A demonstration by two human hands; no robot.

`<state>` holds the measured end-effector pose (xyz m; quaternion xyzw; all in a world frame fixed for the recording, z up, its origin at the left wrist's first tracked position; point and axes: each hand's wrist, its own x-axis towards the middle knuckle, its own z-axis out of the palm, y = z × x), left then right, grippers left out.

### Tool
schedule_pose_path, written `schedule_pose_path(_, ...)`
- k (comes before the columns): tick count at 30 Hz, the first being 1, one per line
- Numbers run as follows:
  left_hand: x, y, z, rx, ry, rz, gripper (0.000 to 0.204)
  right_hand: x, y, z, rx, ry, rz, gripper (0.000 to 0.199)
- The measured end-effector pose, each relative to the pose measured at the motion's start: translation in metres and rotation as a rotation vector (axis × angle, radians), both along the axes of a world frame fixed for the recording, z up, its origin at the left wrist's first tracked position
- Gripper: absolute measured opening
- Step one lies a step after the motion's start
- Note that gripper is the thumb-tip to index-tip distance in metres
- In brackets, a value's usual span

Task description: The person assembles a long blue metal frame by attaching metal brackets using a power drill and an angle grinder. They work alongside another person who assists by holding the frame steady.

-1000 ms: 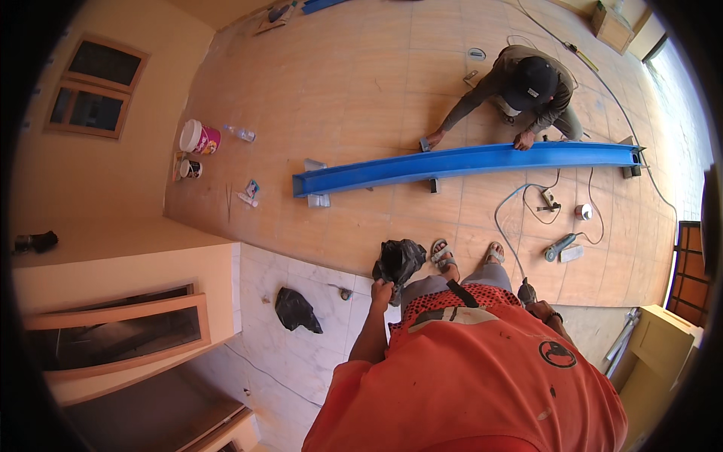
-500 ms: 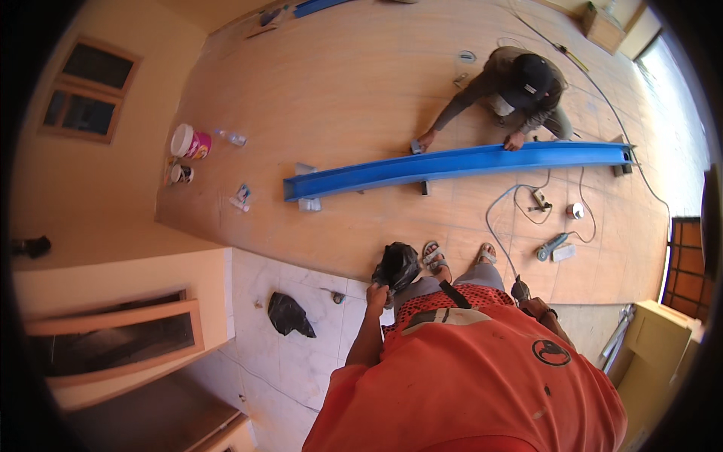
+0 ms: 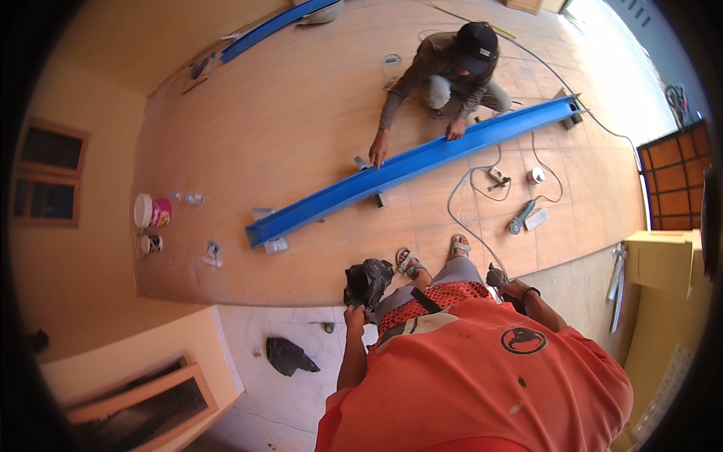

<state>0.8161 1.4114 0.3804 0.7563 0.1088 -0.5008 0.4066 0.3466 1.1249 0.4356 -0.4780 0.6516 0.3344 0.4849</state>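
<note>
My left hand is closed on the rim of a black plastic bag, which hangs with its mouth gaping in front of my left leg. At my right thigh, my right hand is closed round a dark corded tool, its kind too small to make out. A grey cable runs down to it from the floor. Beyond my sandalled feet lies a long blue metal channel, propped on small blocks. A crouching person at its far side rests both hands on or beside it.
An angle grinder, a white block and a small paint tin are on the tiles, right. Pails stand by the left wall. Another black bag lies on the white tiles. A second blue channel is far left.
My view has turned, so the blue channel appears more slanted and farther left. The crouching person's left-side hand now rests at the channel rather than at the small block beside it. My grips stay the same.
</note>
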Motion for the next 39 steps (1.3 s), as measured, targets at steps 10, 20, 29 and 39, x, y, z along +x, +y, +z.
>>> schedule_pose_path(10, 0.003, -0.001, 0.008, -0.044, 0.004, -0.002, 0.009, 0.015, 0.002, 0.018, -0.017, -0.014, 0.002, 0.056)
schedule_pose_path(20, -0.005, -0.005, 0.012, -0.073, -0.096, -0.03, 0.014, 0.007, -0.001, 0.019, -0.007, -0.015, 0.007, 0.043)
schedule_pose_path(29, -0.023, -0.027, 0.032, -0.005, -0.389, -0.145, 0.023, -0.035, -0.024, 0.017, 0.053, -0.046, 0.133, 0.042)
schedule_pose_path(39, -0.038, -0.02, 0.072, -0.16, -0.576, 0.442, 0.022, -0.046, -0.078, 0.035, 0.025, -0.055, 0.187, 0.033)
